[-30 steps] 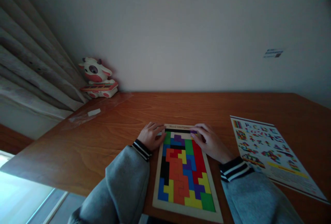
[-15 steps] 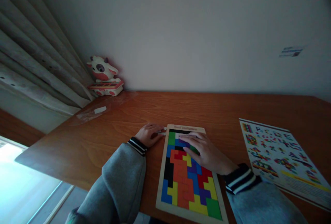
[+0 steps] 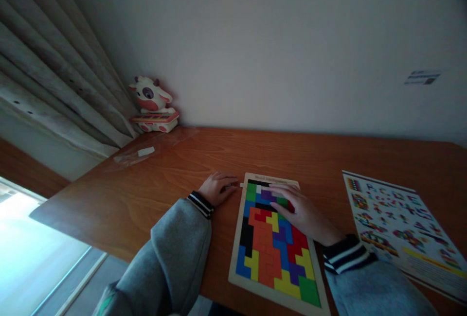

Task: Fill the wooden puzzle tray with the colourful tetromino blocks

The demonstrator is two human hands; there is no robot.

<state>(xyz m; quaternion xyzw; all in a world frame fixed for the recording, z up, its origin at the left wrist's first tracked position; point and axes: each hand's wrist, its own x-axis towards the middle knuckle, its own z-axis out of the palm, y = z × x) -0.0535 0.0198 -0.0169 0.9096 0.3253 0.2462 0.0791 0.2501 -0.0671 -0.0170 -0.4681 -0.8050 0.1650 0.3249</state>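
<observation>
A wooden tray (image 3: 239, 238) filled with coloured block pieces lies on the brown table, tilted slightly. Over its upper right part rests my right hand (image 3: 297, 206), fingers stretched across the purple and green pieces; the palm hides some blocks. A small pale gap shows near the top left, beside a purple piece (image 3: 267, 194). My left hand (image 3: 219, 188) is on the table left of the tray's top corner, its fingers curled round a small whitish thing too small to name.
At the right lies a printed sheet (image 3: 401, 228) with coloured figures. A cow toy (image 3: 155, 107) with a keyboard stands at the back left by the curtain (image 3: 54, 63). Clear tape with a white label (image 3: 146, 151) is on the table (image 3: 175, 165).
The view has shifted, so the tray and sheet appear further right. My right hand has drawn back slightly to the right over the tray, uncovering more of the purple piece.
</observation>
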